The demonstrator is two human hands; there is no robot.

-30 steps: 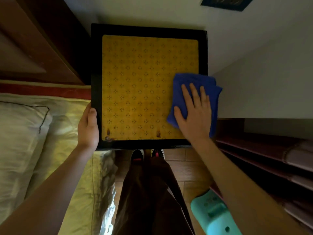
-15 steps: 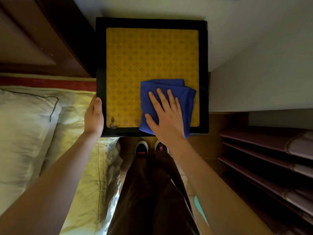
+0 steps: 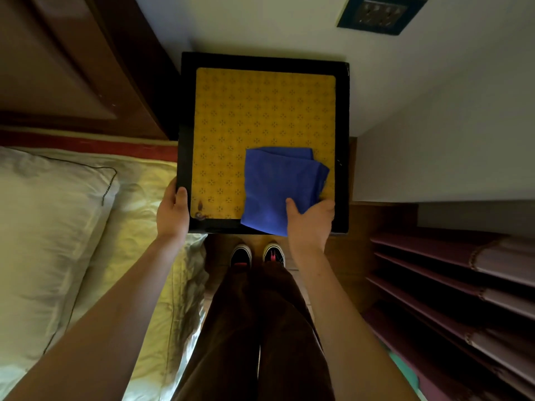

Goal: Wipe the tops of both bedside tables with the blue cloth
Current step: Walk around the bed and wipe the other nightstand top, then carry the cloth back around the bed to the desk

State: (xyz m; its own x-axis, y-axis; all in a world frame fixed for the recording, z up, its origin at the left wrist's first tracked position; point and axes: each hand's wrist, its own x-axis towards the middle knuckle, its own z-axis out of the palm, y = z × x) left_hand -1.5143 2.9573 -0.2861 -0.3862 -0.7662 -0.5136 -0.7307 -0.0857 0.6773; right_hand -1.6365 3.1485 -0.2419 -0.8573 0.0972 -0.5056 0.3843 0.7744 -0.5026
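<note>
Head view: soft, light blue cloth (image 3: 278,183) was pinched at its near corner by right hand (image 3: 311,219); desk (image 3: 185,157) edge was gripped by left hand (image 3: 172,211).

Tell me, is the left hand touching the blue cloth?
No, the left hand grips the bedside table's near left edge, apart from the blue cloth.

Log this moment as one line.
right hand: gripping folded blue cloth | left hand: holding black-framed yellow tabletop edge
</note>
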